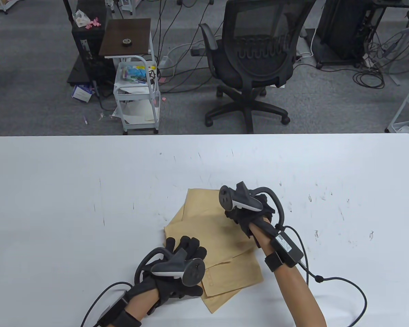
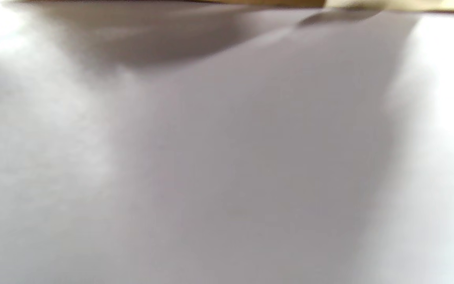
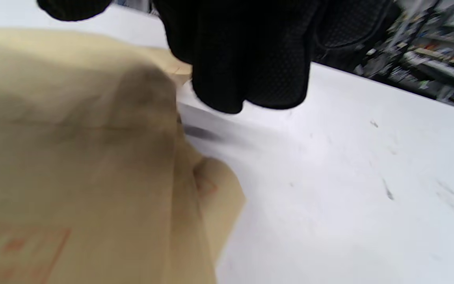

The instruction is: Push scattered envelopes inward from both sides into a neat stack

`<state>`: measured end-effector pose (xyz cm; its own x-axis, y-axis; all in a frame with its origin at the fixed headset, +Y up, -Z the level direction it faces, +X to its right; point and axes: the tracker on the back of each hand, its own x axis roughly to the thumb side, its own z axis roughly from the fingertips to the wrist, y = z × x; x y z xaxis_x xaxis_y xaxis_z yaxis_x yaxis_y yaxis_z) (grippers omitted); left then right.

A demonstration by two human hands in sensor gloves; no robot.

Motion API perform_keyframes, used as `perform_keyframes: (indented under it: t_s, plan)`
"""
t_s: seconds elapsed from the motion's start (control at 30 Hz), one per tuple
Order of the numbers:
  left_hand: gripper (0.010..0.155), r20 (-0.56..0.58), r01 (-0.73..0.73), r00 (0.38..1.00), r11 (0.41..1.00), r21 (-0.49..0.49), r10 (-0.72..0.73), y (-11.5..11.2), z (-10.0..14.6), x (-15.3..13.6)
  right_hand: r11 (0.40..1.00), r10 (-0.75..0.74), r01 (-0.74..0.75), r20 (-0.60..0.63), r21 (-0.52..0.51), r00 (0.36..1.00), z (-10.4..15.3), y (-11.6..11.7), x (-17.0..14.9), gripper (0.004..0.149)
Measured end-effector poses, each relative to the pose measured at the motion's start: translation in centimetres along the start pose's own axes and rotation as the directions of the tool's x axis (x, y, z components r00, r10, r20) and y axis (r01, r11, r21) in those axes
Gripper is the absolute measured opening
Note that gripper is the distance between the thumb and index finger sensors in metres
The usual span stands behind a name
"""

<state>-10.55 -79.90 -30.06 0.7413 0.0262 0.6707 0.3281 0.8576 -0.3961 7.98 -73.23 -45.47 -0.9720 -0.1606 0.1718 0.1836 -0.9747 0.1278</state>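
Several brown envelopes (image 1: 211, 231) lie overlapped and fanned at different angles in the near middle of the white table (image 1: 71, 190). My left hand (image 1: 185, 245) rests at the pile's lower left edge, fingers stretched out onto the paper. My right hand (image 1: 240, 219) sits at the pile's upper right edge, fingers pointing down against it. In the right wrist view the gloved fingers (image 3: 246, 59) hang beside the envelopes' (image 3: 73, 157) raised edge, not gripping. The left wrist view is blurred table (image 2: 227, 157) with a strip of envelope (image 2: 250, 2) at the top.
The right hand's cable (image 1: 344, 282) loops over the table at the near right. Beyond the table's far edge stand an office chair (image 1: 255, 58) and a white cart (image 1: 136, 92) on the floor.
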Motion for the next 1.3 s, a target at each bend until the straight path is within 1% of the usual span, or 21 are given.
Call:
perform_keyframes:
  t_s: [0.07,0.13,0.17,0.2,0.23,0.27,0.3,0.37,0.43,0.5,0.57,0.63,0.67,0.73,0.83,0.9,0.97,1.07,1.13,1.2,1.3]
  plan:
    - [0.103,0.008,-0.018,1.000,1.000,0.014,0.018,-0.2,-0.3,0.2,0.998,-0.060,0.059,-0.040,-0.011,0.997,-0.7,0.9,0.0,0.082]
    - [0.099,-0.009,-0.001,1.000,1.000,0.020,0.001,-0.7,-0.9,0.4,0.979,-0.167,0.168,-0.019,0.111,0.986,-1.5,2.2,0.3,0.087]
    - [0.097,0.002,0.016,1.000,0.999,0.028,-0.016,-1.0,-1.0,0.4,0.945,-0.276,0.273,-0.008,0.178,0.961,-1.6,2.7,0.8,0.089]
    - [0.096,0.017,0.020,1.000,1.000,0.007,-0.020,-0.9,-1.2,0.2,0.944,-0.298,0.299,-0.026,0.139,0.954,-1.3,2.7,1.2,0.087]
    - [0.096,0.022,-0.018,1.000,1.000,0.020,0.017,-0.9,-1.0,0.3,0.957,-0.283,0.279,0.041,0.078,0.958,-1.0,2.6,1.7,0.084]
    - [0.094,0.024,-0.022,0.999,1.000,0.018,0.021,-0.9,-1.0,0.3,0.962,-0.265,0.260,0.067,0.083,0.962,-0.9,2.5,1.8,0.083]
    - [0.092,0.035,-0.015,0.999,1.000,0.008,0.015,-0.9,-1.1,0.4,0.965,-0.245,0.225,0.157,0.135,0.957,-0.7,2.5,2.1,0.083]
    - [0.090,0.031,-0.015,0.999,1.000,-0.004,0.015,-0.9,-1.1,0.3,0.954,-0.266,0.223,0.222,0.200,0.938,-0.3,2.4,2.3,0.084]
    - [0.089,0.047,-0.041,0.998,0.999,-0.018,0.042,-1.0,-1.1,0.3,0.922,-0.365,0.302,0.290,0.240,0.885,-0.4,2.3,1.8,0.083]
    - [0.088,0.053,-0.045,0.998,0.999,-0.025,0.046,-1.1,-1.1,0.3,0.830,-0.548,0.480,0.253,0.285,0.797,-0.6,2.2,0.9,0.081]
    - [0.088,0.048,-0.040,0.998,0.999,-0.021,0.041,-1.1,-1.1,0.3,0.805,-0.589,0.567,0.121,0.173,0.799,-0.7,1.9,-0.1,0.088]
    - [0.087,0.043,-0.034,0.998,0.999,-0.023,0.035,-1.1,-1.1,0.4,0.839,-0.534,0.528,0.010,0.127,0.846,-0.7,2.1,0.0,0.097]
    - [0.087,0.042,-0.039,0.998,0.999,-0.029,0.040,-1.1,-1.2,0.3,0.878,-0.451,0.440,0.017,0.188,0.892,-0.6,2.2,0.6,0.102]
    - [0.088,0.049,-0.073,0.996,0.996,-0.059,0.076,-1.3,-1.4,0.1,0.931,-0.307,0.292,0.036,0.218,0.951,-0.6,1.6,2.3,0.107]
    - [0.088,0.047,-0.120,0.991,0.989,-0.087,0.124,-1.6,-1.6,-0.1,0.953,-0.118,0.111,0.008,0.283,0.993,-0.9,1.3,4.5,0.107]
    - [0.087,0.038,-0.114,0.992,0.990,-0.078,0.117,-1.5,-1.5,0.0,0.942,-0.034,0.025,0.022,0.336,0.999,-1.3,1.1,5.3,0.103]
    - [0.087,0.037,-0.098,0.994,0.992,-0.082,0.101,-1.5,-1.5,0.1,0.914,-0.053,0.055,-0.016,0.403,0.998,-1.8,1.4,5.3,0.094]
    - [0.086,0.046,-0.104,0.993,0.991,-0.078,0.108,-1.4,-1.5,0.1,0.866,-0.047,0.063,-0.045,0.495,0.998,-1.9,1.6,5.0,0.091]
    - [0.087,0.051,-0.104,0.993,0.991,-0.081,0.109,-1.2,-1.4,0.2,0.886,-0.051,0.058,-0.028,0.461,0.998,-1.9,1.6,4.8,0.087]
    - [0.086,0.053,-0.106,0.992,0.991,-0.083,0.111,-1.1,-1.3,0.3,0.878,-0.081,0.078,-0.014,0.473,0.997,-1.8,1.6,4.6,0.073]
    - [0.086,0.051,-0.105,0.993,0.991,-0.083,0.109,-0.9,-1.2,0.3,0.894,-0.172,0.161,-0.011,0.419,0.985,-1.6,1.5,4.4,0.055]
